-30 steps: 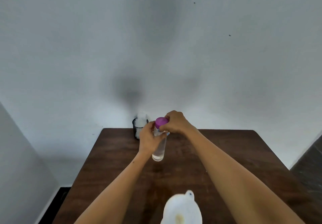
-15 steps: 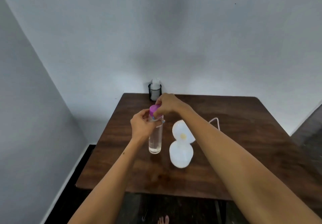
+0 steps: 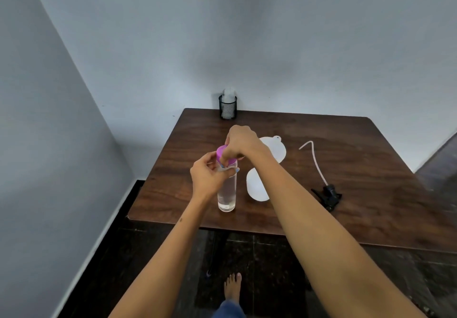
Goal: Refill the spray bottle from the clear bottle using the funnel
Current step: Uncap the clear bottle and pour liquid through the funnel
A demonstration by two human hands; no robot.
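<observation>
1. Since the earlier frames the head camera has tipped down and drawn back, so the whole table (image 3: 371, 159) now shows along with the floor and a bare foot (image 3: 232, 285); both hands keep much the same hold on the clear bottle (image 3: 227, 191).
2. Left hand (image 3: 210, 176): fingers curled round the bottle's neck just under the cap, steadying it upright on the table.
3. Right hand (image 3: 241, 143): fingers bunched down over the purple cap (image 3: 222, 153), pinching it from above. Whether the cap has loosened at all cannot be told.
4. Step in hand, as I judge it: unscrewing the cap, before any pouring.
5. Just to the right of the grip, partly behind the right forearm, stands the white spray bottle (image 3: 256, 186) with the white funnel (image 3: 274, 149) seemingly seated in its mouth; how it sits is hidden.
6. Well to the right of the grip lies the black spray head (image 3: 327, 195) with its dip tube (image 3: 315, 161), so the spray bottle is already opened.
7. Beyond the grip, at the table's far edge, a black mesh cup (image 3: 227, 107) holds something white.
8. Next move calls for the left hand to hold the neck firm while the right twists the cap off, sets it aside, then tips the bottle over the funnel.
</observation>
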